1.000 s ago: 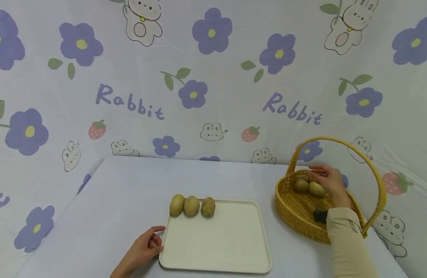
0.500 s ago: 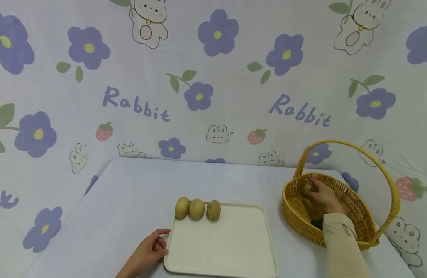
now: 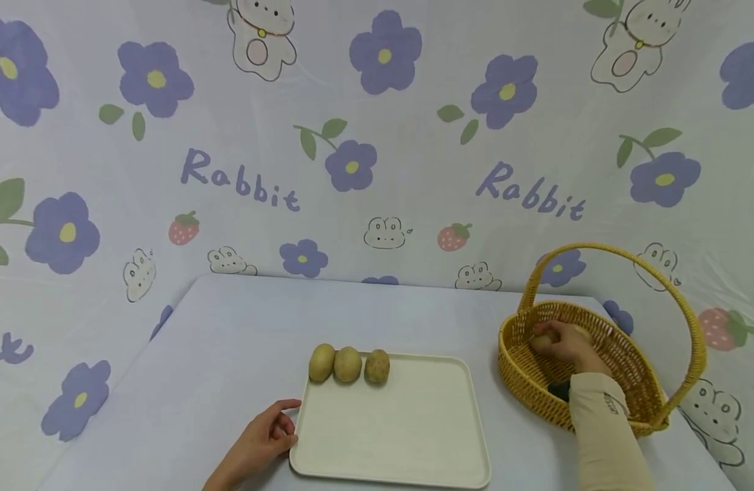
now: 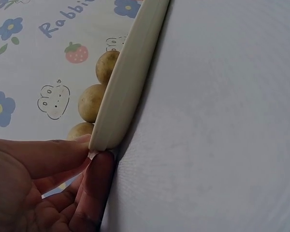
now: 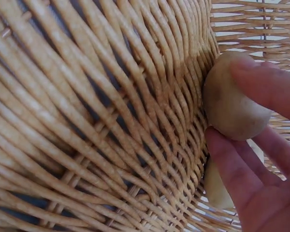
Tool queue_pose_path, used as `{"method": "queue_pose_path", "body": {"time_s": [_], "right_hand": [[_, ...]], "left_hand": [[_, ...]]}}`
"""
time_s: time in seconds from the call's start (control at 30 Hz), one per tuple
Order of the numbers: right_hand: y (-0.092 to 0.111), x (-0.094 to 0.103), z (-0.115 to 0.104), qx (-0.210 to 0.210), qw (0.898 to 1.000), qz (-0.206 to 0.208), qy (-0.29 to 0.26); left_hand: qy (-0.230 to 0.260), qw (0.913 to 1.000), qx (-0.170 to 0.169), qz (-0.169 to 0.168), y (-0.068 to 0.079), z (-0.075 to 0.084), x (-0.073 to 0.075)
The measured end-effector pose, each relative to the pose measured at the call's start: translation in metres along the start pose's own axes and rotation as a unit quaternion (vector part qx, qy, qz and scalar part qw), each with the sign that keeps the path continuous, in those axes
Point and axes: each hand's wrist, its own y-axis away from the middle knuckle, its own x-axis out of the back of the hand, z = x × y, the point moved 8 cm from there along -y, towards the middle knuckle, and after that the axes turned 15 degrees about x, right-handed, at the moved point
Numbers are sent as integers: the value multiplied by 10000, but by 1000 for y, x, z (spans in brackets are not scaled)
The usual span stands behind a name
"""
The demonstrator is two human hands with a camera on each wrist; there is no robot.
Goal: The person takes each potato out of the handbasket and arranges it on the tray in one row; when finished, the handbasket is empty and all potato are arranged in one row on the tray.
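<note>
My left hand (image 3: 263, 436) is at the left edge of a cream rectangular tray (image 3: 392, 429), thumb and fingers pinching its rim in the left wrist view. Three potatoes stand in a row along the tray's far edge at its left: the left potato (image 3: 322, 363), the middle potato (image 3: 348, 365) and the right potato (image 3: 377, 367). Inside a wicker basket (image 3: 530, 385), my right hand (image 3: 570, 344) grips a potato (image 5: 232, 96) between thumb and fingers. Another potato (image 5: 217, 186) lies behind those fingers, partly hidden.
The basket stands on the white table (image 3: 266, 320) at the right, its tall arched handle (image 3: 647, 273) rising above my right forearm. A dark object (image 3: 560, 390) shows by the right cuff. A flower-printed cloth (image 3: 242, 123) hangs behind the table.
My right hand has lowered into the basket and taken hold of a potato, drawing it slightly toward me. The head view has shifted a little. My left hand stays at the tray edge.
</note>
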Motion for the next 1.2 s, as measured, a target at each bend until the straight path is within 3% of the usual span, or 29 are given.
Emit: {"method": "queue_pose_path", "body": {"time_s": [0.2, 0.4, 0.53, 0.67, 0.87, 1.07, 1.2], "right_hand": [[-4, 18, -23, -299, 9992, 242, -99], [-21, 41, -81, 283, 9943, 861, -570], [-32, 36, -117, 651, 9879, 1121, -847], [-39, 10, -137, 847, 9848, 1155, -979], [-46, -49, -159, 1213, 9788, 1095, -1237], [-52, -116, -181, 1666, 9767, 274, -1325], [-53, -145, -188, 1852, 9772, -249, -1014]], "left_hand": [[20, 10000, 17, -10, 0, 1, 2], [-21, 9999, -71, 123, 0, 3, 3], [109, 9999, -25, 93, -1, 4, 1], [124, 9999, 40, 89, 0, 3, -1], [86, 9999, 38, 67, 3, 6, -3], [176, 9998, 57, -5, 4, 6, -3], [173, 9998, 93, 5, 4, 5, -3]]}}
